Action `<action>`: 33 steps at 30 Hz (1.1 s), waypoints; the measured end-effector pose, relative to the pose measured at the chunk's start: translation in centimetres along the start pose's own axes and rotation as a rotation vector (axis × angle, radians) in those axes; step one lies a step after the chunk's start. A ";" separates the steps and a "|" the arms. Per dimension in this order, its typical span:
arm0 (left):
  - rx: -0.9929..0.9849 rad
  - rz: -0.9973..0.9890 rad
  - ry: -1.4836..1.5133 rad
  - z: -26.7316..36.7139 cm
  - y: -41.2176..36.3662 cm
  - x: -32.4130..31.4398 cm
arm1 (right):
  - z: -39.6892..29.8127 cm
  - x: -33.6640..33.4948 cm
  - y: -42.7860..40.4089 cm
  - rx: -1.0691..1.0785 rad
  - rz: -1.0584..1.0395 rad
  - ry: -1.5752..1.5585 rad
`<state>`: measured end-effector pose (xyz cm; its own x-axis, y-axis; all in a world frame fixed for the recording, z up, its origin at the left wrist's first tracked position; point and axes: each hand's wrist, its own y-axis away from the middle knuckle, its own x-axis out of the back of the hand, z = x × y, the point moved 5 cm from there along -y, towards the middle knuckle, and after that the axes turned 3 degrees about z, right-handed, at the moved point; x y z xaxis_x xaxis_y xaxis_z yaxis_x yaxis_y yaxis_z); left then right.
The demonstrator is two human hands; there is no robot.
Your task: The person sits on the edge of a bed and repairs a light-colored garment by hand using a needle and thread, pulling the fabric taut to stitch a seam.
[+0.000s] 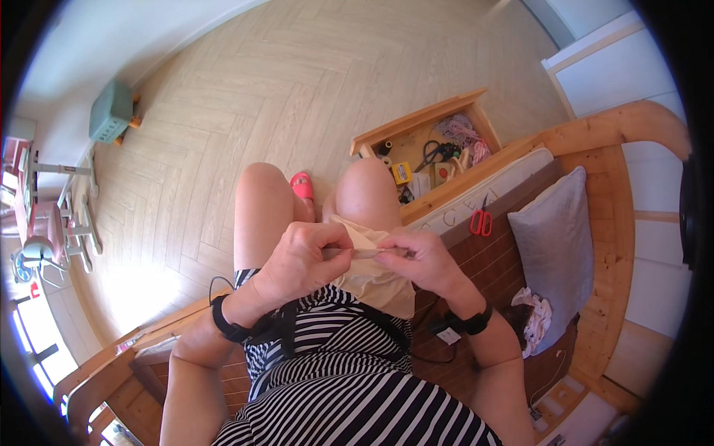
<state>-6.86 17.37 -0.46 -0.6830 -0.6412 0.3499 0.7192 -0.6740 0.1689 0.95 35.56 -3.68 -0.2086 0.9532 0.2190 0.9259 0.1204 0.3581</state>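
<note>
Over my lap hangs a piece of thin beige cloth (pixel 385 287). My left hand (pixel 307 256) pinches its upper edge between thumb and fingers. A short way to the right, my right hand (pixel 421 259) pinches the same edge, so a narrow folded strip runs level between both hands. Whether anything small is hidden within the fingers cannot be seen. Red-handled scissors (pixel 481 222) lie on the brown seat mat (pixel 479 267) to the right of my right hand.
An open wooden drawer (pixel 421 120) beyond my knees holds dark-handled scissors (pixel 429 153), a yellow box (pixel 401 173) and pink-white cord (pixel 466 134). A grey cushion (pixel 555 245) and crumpled pale fabric (pixel 536 320) lie right. A green stool (pixel 111 111) stands far left.
</note>
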 end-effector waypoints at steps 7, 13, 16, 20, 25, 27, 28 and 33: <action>0.008 -0.090 0.152 1.0 -0.3 -1.2 | -3.3 -0.4 -0.5 0.509 0.125 0.095; 0.067 -0.087 0.227 0.4 0.0 -1.0 | -0.1 -1.6 0.5 0.102 -0.036 -0.424; 0.091 -0.076 0.241 -0.3 -0.1 -0.8 | -0.1 -1.5 0.5 0.041 0.045 -0.467; 0.114 -0.119 0.217 -0.1 0.0 -1.1 | -0.8 -1.0 0.7 0.089 0.130 -0.345; 0.107 -0.125 0.193 -0.1 0.0 -1.2 | -1.1 -0.5 0.6 0.135 0.111 -0.165; 0.084 -0.117 0.181 -0.5 0.1 -1.3 | -1.2 -0.5 0.6 0.112 0.085 -0.135; 0.099 -0.110 0.227 -0.7 0.2 -1.4 | -1.1 -0.6 0.6 0.100 0.068 -0.145; 0.068 -0.088 0.248 -0.2 0.2 -1.0 | -1.4 -0.8 0.4 0.089 0.041 -0.156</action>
<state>-6.05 17.80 -0.99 -0.7474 -0.6574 0.0961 0.6571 -0.7101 0.2530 1.10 34.45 -2.47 -0.1253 0.9884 0.0860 0.9582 0.0981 0.2686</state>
